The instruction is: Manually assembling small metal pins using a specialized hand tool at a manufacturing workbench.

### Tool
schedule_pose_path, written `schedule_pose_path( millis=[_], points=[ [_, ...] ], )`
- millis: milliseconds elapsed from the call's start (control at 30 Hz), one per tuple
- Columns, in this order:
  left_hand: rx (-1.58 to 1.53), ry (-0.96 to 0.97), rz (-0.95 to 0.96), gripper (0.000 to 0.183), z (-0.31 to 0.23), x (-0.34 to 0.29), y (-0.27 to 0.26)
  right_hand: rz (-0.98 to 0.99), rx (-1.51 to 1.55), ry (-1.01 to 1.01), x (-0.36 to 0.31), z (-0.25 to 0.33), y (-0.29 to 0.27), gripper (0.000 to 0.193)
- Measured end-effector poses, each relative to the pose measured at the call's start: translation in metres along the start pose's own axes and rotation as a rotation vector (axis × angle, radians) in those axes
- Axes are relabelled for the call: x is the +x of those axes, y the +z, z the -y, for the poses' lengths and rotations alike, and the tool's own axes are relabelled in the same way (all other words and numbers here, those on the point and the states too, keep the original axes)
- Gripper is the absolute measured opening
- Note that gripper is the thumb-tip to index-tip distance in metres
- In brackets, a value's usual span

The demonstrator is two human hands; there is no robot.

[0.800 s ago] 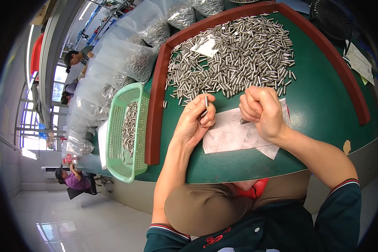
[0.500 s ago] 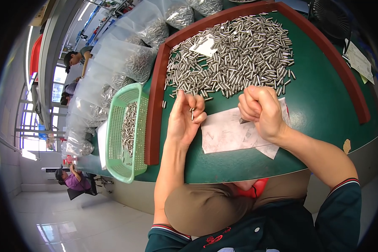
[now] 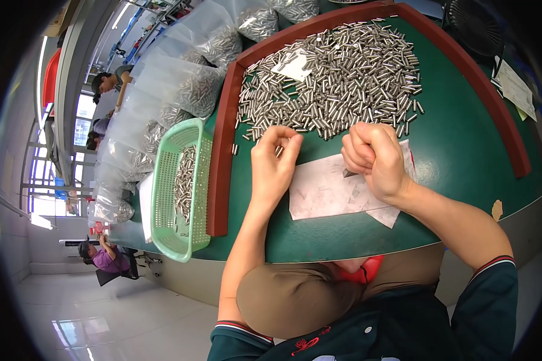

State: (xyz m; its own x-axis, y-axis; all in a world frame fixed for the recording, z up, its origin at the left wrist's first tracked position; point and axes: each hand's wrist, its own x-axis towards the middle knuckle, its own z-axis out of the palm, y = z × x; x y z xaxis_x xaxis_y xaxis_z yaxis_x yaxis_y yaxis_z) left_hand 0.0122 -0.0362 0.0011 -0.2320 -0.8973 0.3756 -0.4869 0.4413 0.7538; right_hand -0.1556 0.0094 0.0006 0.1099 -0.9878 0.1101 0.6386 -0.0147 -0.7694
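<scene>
Small shiny metal pins (image 3: pixel 349 78) lie in a broad pile on the green table (image 3: pixel 457 144). At the pile's near edge my left hand (image 3: pixel 274 165) is closed, fingers curled, with a metal pin (image 3: pixel 279 151) partly showing between them. My right hand (image 3: pixel 373 157) is a fist above a stained whitish cloth (image 3: pixel 319 194). A small dark pointed tip (image 3: pixel 348 172) pokes out below that fist; the rest of what it holds is hidden.
Dark red rails (image 3: pixel 221 180) border the pile. Left of them stands a green plastic basket (image 3: pixel 156 204) with more pins inside. Clear bags of pins (image 3: pixel 196 90) line the far left. A black fan (image 3: pixel 474 27) and paper sheets (image 3: pixel 515 87) are at the right.
My left hand has turned over from palm up, its fingers now pointing in toward the pin. The right fist keeps its place over the cloth.
</scene>
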Motion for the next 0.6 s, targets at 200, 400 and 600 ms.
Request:
schedule_pose_path(
  millis=[200,400,600],
  points=[
    [-1.173,-0.717,0.204,0.009,0.007,-0.006,-0.020,0.012,0.005,-0.013,0.000,0.000,0.001,0.039],
    [-1.182,-0.619,0.309,0.006,0.013,-0.010,-0.016,0.012,0.007,-0.001,0.000,0.000,0.002,0.039],
    [-1.080,-0.571,0.405,0.010,0.015,-0.010,-0.014,0.005,0.006,0.005,0.000,0.000,0.000,0.039]
  ],
)
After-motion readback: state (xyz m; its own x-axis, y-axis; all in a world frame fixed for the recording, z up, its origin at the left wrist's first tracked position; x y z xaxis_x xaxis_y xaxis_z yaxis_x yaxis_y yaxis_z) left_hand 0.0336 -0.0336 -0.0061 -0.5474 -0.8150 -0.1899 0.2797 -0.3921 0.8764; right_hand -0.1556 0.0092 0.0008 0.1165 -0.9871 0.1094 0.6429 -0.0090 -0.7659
